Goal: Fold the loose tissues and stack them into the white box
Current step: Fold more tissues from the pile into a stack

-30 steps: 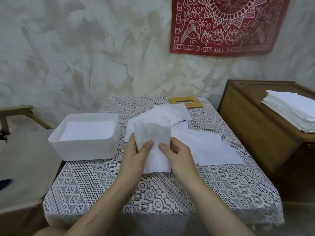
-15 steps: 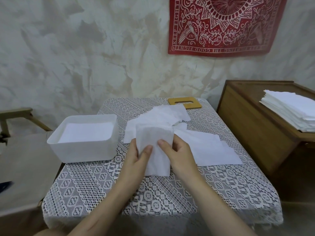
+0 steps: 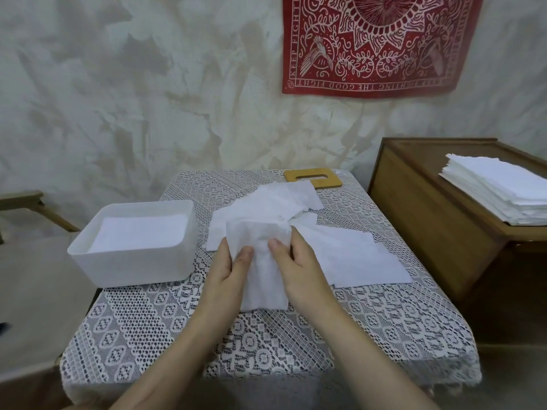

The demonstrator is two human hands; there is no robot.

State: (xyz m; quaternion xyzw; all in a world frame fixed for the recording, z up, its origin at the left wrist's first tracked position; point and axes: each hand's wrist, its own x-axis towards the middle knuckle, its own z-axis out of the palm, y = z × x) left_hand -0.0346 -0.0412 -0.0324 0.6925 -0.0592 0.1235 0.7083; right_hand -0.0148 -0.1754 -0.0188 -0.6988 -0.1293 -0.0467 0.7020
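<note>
Lace-covered surface (image 3: pixel 266 335): tissue (image 3: pixel 263 282) top now crumpled toward right hand (image 3: pixel 299 267), which crept up; left hand (image 3: pixel 226 272) too, fingers (image 3: pixel 244 255) clamped on it. Fold underway; box (image 3: pixel 133 261) next.

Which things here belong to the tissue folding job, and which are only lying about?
For the job: white paper tissue pinched by left hand and right hand; loose white tissues on the table; white rectangular plastic box.
Lying about: slotted flat wooden lid; red patterned wall cloth; neat white tissue stack on the wooden cabinet.

Red banner (image 3: pixel 376 45): "THE GOOD FIGHT"
</note>
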